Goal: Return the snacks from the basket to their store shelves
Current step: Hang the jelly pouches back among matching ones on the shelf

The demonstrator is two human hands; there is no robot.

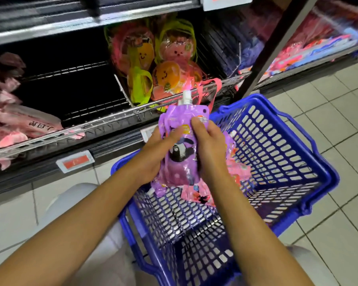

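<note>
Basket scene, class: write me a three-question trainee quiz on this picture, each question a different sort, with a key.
1. True or false: both hands grip the purple pouch.
2. Multiple choice: the pouch's white cap points A) toward the shelves, B) down into the basket, C) toward the person.
3. Fill in: pink pouches still lie in the blue ____.

Key: 1 true, left hand and right hand both hold it. 2 A. 3 basket.
</note>
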